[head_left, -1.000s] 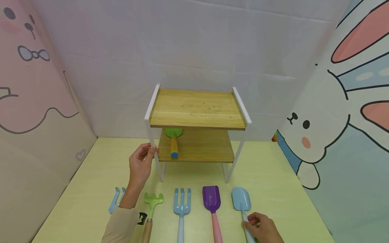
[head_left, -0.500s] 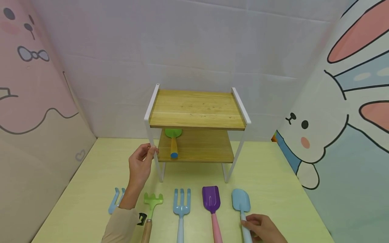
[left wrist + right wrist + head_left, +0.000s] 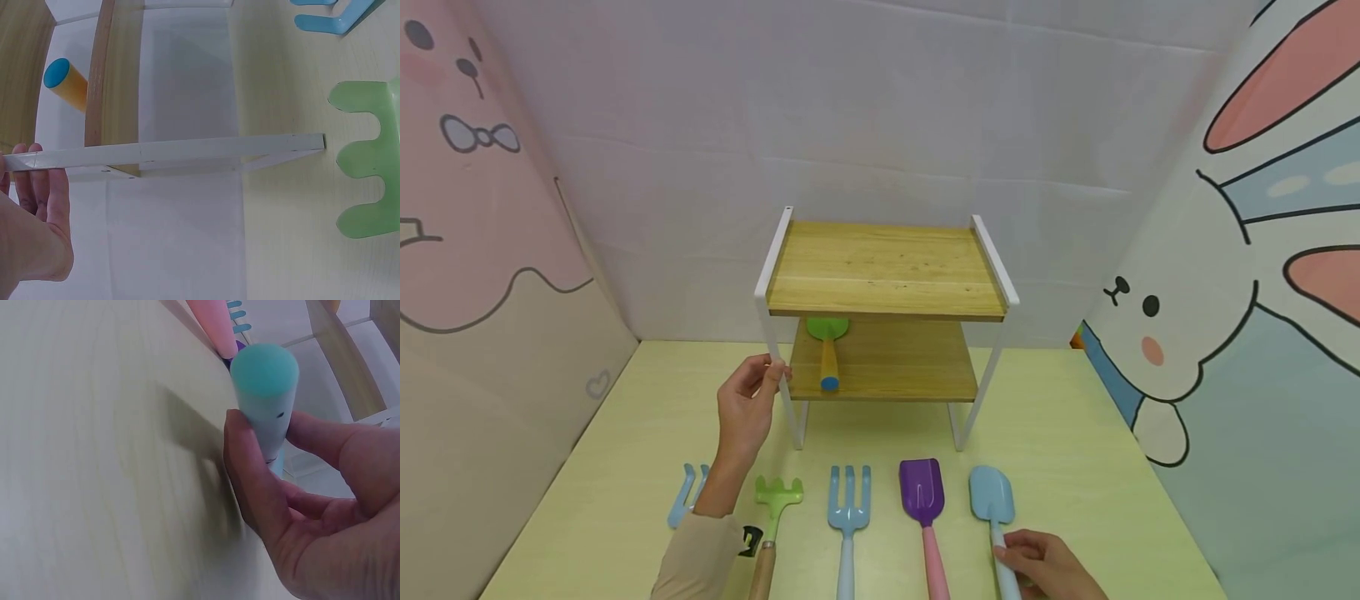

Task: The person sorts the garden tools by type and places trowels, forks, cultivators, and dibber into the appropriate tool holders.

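Note:
My left hand [image 3: 750, 408] grips the white front-left leg of a two-tier wooden shelf [image 3: 887, 271], thumb and fingers on either side of it. At the front right, my right hand [image 3: 1047, 567] pinches the pale blue handle of a toy shovel [image 3: 992, 493]; in the right wrist view the handle's teal end [image 3: 265, 370] points toward the camera and a shadow falls on the table beside it. On the lower shelf lies a green-headed tool with a yellow handle [image 3: 829, 362], its blue end facing out; the upper shelf partly covers its head.
Left of the shovel lie a purple scoop with a pink handle [image 3: 922, 492], a light blue fork [image 3: 849, 508] and a green rake with a wooden handle [image 3: 778, 497]. Another blue tool [image 3: 682, 498] is partly hidden by my left forearm. A white cloth wall [image 3: 880, 108] stands behind the shelf.
The shovel has shifted slightly left and its handle tilts a little differently, still in my right hand. My left hand stays on the shelf leg.

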`<state>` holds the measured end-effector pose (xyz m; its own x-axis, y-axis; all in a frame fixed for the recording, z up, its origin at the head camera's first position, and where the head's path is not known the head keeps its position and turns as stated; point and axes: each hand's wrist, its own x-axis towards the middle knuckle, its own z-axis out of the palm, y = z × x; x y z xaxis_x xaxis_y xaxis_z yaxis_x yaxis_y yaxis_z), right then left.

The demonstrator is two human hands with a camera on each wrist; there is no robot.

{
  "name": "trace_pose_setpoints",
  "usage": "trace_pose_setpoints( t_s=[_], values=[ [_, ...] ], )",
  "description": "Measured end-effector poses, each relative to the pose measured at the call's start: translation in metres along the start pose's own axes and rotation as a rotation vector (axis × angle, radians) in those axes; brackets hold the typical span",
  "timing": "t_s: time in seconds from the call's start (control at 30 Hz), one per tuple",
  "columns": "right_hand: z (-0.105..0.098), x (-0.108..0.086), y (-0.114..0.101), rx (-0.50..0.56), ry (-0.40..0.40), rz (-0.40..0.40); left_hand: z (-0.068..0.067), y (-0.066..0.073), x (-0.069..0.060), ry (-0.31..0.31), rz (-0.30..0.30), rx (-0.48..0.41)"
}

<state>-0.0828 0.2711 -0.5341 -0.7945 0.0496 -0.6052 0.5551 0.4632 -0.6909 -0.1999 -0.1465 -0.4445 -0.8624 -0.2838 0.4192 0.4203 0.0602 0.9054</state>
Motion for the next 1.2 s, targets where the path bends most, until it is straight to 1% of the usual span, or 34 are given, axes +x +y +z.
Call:
trace_pose_setpoints(
  t_s=[0.17,0.3,0.43,0.6,0.83,1.07,1.2],
  values=[
    [0.002,0.001,0.0,0.006,-0.013,0.008,0.0,0.001,0.0,0.0,-0.001,0.008],
    [0.004,-0.001,-0.003,0.017,0.002,-0.001,0.0,0.001,0.0,0.002,0.002,0.01],
    [0.002,-0.003,-0.004,0.044,-0.014,-0.059,0.0,0.002,0.0,0.003,0.001,0.008],
    [-0.002,-0.008,-0.007,0.092,-0.074,-0.141,0.001,0.001,-0.001,0.003,-0.003,0.007],
    [-0.001,-0.012,-0.015,0.121,-0.078,-0.143,0.0,0.001,-0.001,0.006,0.003,0.004],
    [-0.001,-0.017,-0.018,0.152,-0.12,-0.199,0.0,0.0,0.0,0.01,-0.002,-0.006],
    [0.0,-0.019,-0.022,0.164,-0.121,-0.221,0.001,-0.001,0.0,0.009,-0.004,-0.003]
  ],
)
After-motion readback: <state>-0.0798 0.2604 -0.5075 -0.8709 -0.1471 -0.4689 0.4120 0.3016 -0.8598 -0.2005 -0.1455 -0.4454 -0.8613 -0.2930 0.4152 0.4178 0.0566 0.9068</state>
